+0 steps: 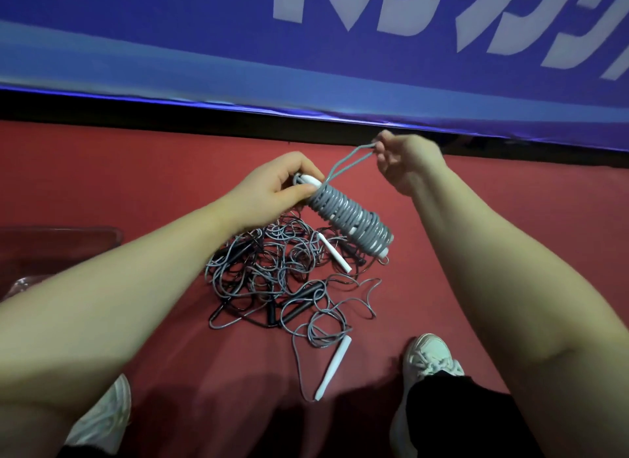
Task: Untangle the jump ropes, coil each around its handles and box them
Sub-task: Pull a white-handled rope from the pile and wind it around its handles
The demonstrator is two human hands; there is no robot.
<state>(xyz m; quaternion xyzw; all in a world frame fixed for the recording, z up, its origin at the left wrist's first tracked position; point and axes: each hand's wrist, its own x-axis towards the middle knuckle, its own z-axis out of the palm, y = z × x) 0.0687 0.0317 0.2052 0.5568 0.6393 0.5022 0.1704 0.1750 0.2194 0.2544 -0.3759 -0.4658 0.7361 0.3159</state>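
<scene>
My left hand (pixel 272 190) grips the upper end of a pair of white handles wound tightly with grey rope, the coiled bundle (pixel 352 222) slanting down to the right above the floor. My right hand (pixel 403 161) pinches the last loop of that grey rope (pixel 350 161), pulled taut up and to the right of the bundle. Below lies a tangled pile of grey and black ropes (pixel 272 273) on the red floor, with black handles (pixel 299 302) in it, one white handle (pixel 335 253) at its upper right and another white handle (pixel 333 367) at its lower right.
A blue banner with white lettering (pixel 306 48) runs along the far side, a dark gap under it. A clear plastic box (pixel 58 249) sits at the left behind my forearm. My two white shoes (pixel 432 355) (pixel 105 420) stand on the red floor near the pile.
</scene>
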